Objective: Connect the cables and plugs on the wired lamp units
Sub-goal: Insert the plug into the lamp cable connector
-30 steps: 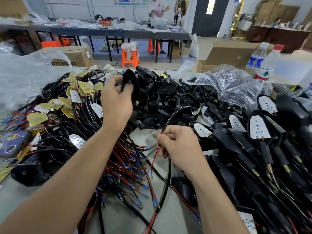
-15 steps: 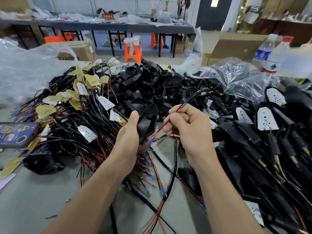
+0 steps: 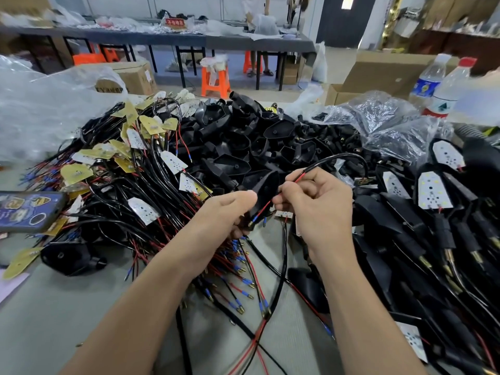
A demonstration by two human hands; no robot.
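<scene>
Though ringed by clutter, held just above the near middle of the table (image 3: pixel 54 320): black lamp housing (image 3: pixel 266 185), clasped in left hand (image 3: pixel 224 212), thumb pressed against its side, other fingers curled beneath and mostly out of sight. Pinched between thumb and forefinger of right hand (image 3: pixel 316 201): thin red wire (image 3: pixel 263 209), brass tip poking out below the housing, remaining fingers curled in. Probably light and rigid (a hollow plastic shell), so best gripped by the rim; wire limp and springy, best pinched close behind the tip to stop it buckling. Arching away toward the right edge: black cable (image 3: pixel 338 158). Impossible to tell whether the wire runs through the housing or merely in front. Cut off at the left edge: phone (image 3: pixel 29 209).
</scene>
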